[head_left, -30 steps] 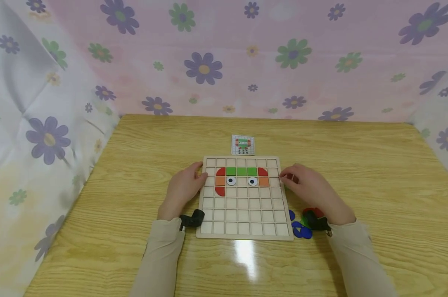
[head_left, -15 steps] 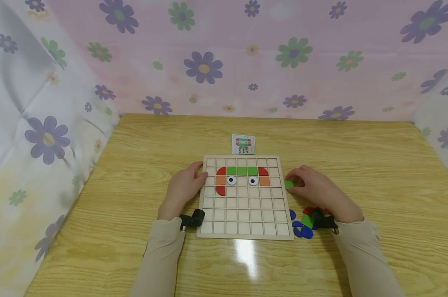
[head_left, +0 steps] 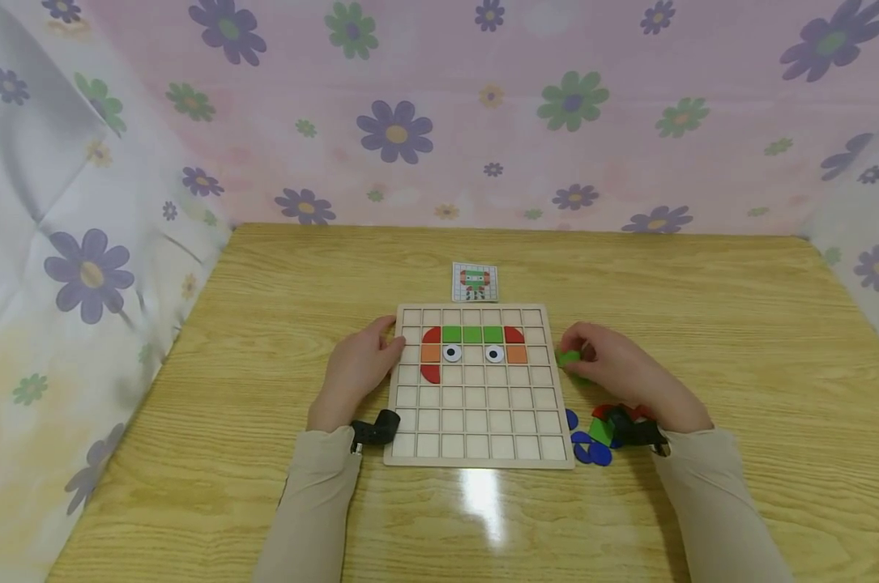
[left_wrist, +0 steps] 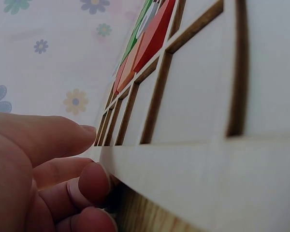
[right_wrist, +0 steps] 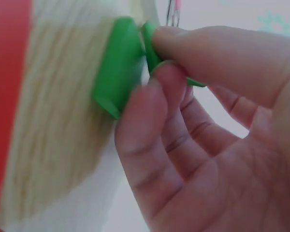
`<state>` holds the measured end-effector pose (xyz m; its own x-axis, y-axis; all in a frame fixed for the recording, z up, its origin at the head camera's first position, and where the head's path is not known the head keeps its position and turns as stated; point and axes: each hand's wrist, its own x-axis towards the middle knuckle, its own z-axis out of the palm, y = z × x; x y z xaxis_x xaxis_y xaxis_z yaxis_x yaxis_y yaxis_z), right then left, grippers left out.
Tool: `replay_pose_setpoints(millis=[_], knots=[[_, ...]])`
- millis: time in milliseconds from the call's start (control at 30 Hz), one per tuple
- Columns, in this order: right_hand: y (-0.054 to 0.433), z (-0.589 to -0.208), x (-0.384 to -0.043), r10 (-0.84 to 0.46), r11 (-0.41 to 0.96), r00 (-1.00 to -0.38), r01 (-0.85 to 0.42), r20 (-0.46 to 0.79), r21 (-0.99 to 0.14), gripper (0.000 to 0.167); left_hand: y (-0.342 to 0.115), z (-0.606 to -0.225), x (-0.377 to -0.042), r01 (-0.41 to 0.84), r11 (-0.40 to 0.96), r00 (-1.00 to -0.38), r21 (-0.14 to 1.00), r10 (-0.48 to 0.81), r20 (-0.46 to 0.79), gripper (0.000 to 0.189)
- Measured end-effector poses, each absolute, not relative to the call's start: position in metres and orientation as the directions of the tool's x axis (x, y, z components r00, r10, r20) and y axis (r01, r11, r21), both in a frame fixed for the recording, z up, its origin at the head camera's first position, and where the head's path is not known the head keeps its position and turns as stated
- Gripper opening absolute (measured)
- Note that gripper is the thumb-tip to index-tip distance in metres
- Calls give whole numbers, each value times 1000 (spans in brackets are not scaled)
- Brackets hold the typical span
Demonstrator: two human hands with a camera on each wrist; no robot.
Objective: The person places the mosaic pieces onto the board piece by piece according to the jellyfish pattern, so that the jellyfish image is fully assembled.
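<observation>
A square wooden grid board (head_left: pixel 478 421) lies on the table, with red, orange and green tiles and two googly-eye discs in its upper cells. My left hand (head_left: pixel 362 360) holds the board's left edge; in the left wrist view the thumb (left_wrist: pixel 63 137) lies at the rim, fingers curled beside it. Just off the right edge, my right hand (head_left: pixel 607 364) pinches a green tile (right_wrist: pixel 151 48) between thumb and fingertips. Against those fingers in the right wrist view is a second green tile (right_wrist: pixel 120 65), blurred, close over the wood.
A small pattern card (head_left: pixel 475 282) lies beyond the board's far edge. By the right wrist is a loose pile with blue pieces (head_left: pixel 595 453), a green square (head_left: pixel 600 431) and red pieces, partly hidden by the black wrist camera (head_left: pixel 629 429). Flowered cloth (head_left: pixel 483 162) hangs behind the table.
My right hand has drawn back slightly to the right from the board's edge, and green tile now shows at its fingertips. The left hand stays on the board, whose tiles look unchanged.
</observation>
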<state>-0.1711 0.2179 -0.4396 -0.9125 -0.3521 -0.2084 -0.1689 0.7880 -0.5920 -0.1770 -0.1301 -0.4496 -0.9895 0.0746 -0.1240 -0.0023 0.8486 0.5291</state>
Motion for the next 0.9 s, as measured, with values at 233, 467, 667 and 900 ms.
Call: replay_pose_setpoints(millis=[233,467,667,900], knots=[[215,-433,-169,-353,782,-913,-167,-205,-601,13,-130,-449,-177,-4,848,-989,529,74,-126,47],[197,-421,-168,-366,775,-919,-214,-148,-595,18,-130,-448,-176,-6,846,-989,533,72,-126,47],[171,-417,-169,-420,752,-899,-267,-125,-603,15,-130,-448,-176,-9,843,-990,538,68,-124,46],[136,-417,-172,-434,762,-892,-290,-124,-578,14,-130,-449,-176,5,845,-989,535,83,-122,46]])
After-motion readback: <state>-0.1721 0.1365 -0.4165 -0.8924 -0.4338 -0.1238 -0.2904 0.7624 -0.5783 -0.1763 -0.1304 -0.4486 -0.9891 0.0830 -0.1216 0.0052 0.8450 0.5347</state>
